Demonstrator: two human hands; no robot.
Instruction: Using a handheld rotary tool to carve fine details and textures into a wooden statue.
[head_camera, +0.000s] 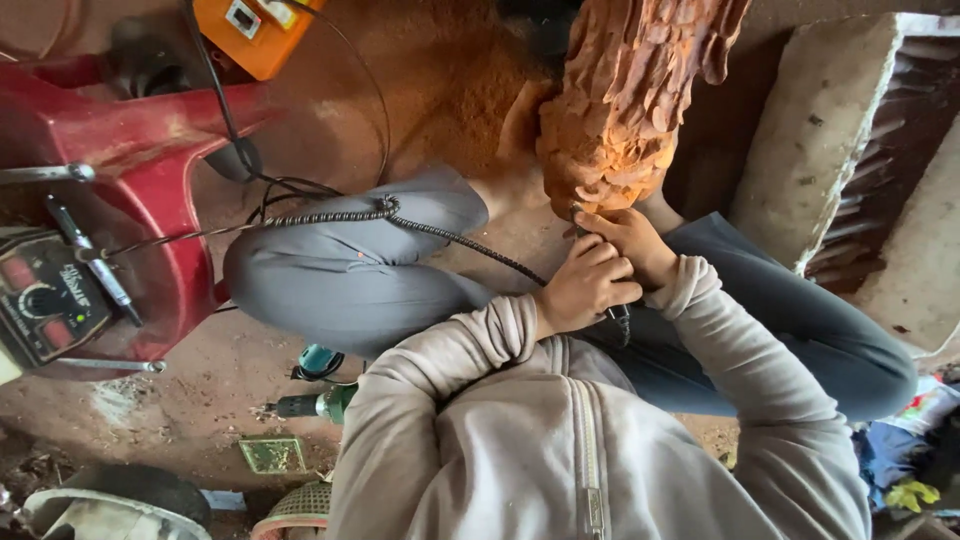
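A reddish-brown wood carving (625, 100) with a scaled, feathery surface stands between my knees. My left hand (585, 290) is closed around the dark handpiece (620, 320) of a flexible-shaft rotary tool. My right hand (635, 240) grips the front of the same handpiece just under the carving's lower edge, where the tip meets the wood. The tip itself is hidden by my fingers. The ribbed flexible shaft (450, 238) runs from my left hand across my left knee toward the left.
A red plastic chair (150, 170) stands at left with a black dial control box (45, 300) beside it and an orange box (255, 30) above. A green power tool (320, 402) lies on the sawdust-covered floor. A grey stone slab (830, 130) leans at right.
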